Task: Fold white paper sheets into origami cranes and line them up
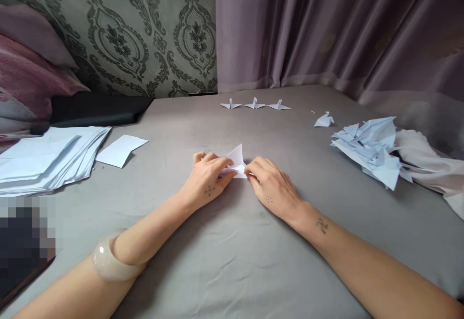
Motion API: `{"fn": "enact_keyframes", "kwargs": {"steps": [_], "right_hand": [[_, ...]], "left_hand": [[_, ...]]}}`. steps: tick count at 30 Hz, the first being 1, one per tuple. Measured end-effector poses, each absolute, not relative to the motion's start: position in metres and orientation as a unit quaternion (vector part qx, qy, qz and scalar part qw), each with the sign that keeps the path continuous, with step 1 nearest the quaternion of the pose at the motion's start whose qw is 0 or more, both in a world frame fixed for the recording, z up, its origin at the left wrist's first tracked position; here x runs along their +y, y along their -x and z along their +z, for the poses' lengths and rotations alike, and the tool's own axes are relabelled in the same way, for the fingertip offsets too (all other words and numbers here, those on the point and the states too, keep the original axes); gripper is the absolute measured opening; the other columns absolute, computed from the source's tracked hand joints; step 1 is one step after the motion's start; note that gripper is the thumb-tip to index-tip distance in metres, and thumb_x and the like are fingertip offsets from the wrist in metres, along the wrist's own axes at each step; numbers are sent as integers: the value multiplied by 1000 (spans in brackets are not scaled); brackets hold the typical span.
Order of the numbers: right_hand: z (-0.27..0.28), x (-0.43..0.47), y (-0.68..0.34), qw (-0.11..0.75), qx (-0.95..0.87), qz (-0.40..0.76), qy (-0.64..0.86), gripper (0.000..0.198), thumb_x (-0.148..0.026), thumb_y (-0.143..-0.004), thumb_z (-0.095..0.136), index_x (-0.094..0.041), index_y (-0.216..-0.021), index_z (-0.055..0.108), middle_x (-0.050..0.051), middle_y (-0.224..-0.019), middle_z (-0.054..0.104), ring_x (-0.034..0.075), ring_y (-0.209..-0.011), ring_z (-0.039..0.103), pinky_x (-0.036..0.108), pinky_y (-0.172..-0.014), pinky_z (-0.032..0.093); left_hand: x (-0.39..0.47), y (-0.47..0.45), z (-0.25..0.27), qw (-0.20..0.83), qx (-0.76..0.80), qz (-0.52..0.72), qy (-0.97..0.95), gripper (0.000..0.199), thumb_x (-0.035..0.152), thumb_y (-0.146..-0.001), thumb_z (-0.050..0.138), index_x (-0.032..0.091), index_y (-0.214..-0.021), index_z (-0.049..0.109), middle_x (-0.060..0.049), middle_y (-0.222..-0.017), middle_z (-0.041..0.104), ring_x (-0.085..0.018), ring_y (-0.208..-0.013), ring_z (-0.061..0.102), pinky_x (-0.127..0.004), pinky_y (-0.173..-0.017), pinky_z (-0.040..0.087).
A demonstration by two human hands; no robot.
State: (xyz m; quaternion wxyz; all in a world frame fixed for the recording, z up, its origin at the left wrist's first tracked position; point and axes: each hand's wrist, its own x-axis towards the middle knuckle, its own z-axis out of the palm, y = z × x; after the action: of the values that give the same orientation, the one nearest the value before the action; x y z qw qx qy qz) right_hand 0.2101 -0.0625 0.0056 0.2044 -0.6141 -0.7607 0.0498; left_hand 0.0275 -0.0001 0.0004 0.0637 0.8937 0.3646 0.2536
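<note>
A small folded sheet of white paper is held between my two hands over the grey cloth, with one pointed flap standing up. My left hand pinches its left side between thumb and fingers. At the lower right corner, the fingertips of my right hand are closed on the paper's edge. The fingers cover much of both sides, so the full shape of the fold is hidden.
Three paper cranes stand in a row at the back. Another folded bird sits to the right, beside a heap of folded papers and a pale cloth. Leftward lie a stack of white sheets and one loose sheet.
</note>
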Motion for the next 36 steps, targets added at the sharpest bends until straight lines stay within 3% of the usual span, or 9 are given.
{"fn": "enact_keyframes", "kwargs": {"steps": [3,7,16,22,25,30,33,36], "right_hand": [[5,-64,-210,185,-801,40,569,25,-7,-90,42,-20,-92,63,3,-94,60,15,-87,51,25,-64,38],[3,-68,-212,162,-815,19,556,28,-5,-90,42,-20,-98,64,3,-97,61,15,-87,51,26,-64,37],[11,-74,-210,111,-825,-17,554,37,-2,-87,42,-23,-113,59,2,-90,59,16,-81,48,29,-64,35],[13,-73,-209,96,-825,-6,556,43,-3,-88,40,-28,-121,55,3,-95,57,16,-82,47,28,-63,34],[12,-72,-209,91,-827,-1,554,45,-3,-88,40,-29,-121,56,3,-96,56,16,-83,47,28,-63,34],[14,-73,-209,87,-828,-3,553,46,-2,-87,40,-29,-121,56,3,-96,56,16,-82,47,28,-64,36],[15,-73,-208,83,-832,-8,549,43,-3,-88,41,-27,-120,57,4,-96,56,16,-83,47,29,-64,37],[15,-73,-209,82,-838,-23,538,37,-7,-90,41,-24,-116,59,6,-96,56,18,-85,48,29,-65,38]], "left_hand": [[1,-23,3,108,371,245,-889,19,35,-84,57,21,-97,59,-1,-83,68,-17,-82,58,-41,-90,28],[2,-16,14,168,372,210,-888,11,28,-81,54,20,-84,60,0,-82,67,-18,-84,56,-41,-92,27],[6,-18,15,181,403,185,-878,33,40,-89,45,18,-72,62,-1,-68,61,-18,-79,53,-40,-88,28],[9,-13,17,243,379,162,-878,28,45,-85,51,21,-81,64,-2,-92,67,-21,-95,53,-41,-93,26],[12,-8,18,262,347,135,-890,16,34,-81,56,23,-88,65,-2,-102,66,-22,-103,51,-42,-96,26],[16,-3,19,216,307,148,-915,19,18,-80,49,23,-90,64,-3,-105,65,-21,-103,50,-42,-97,28],[14,-6,17,128,295,215,-922,19,21,-87,48,26,-92,66,-4,-111,61,-22,-105,48,-43,-96,29],[11,-11,10,28,312,286,-905,25,32,-88,54,27,-113,58,-9,-123,51,-24,-109,45,-44,-95,31]]}}
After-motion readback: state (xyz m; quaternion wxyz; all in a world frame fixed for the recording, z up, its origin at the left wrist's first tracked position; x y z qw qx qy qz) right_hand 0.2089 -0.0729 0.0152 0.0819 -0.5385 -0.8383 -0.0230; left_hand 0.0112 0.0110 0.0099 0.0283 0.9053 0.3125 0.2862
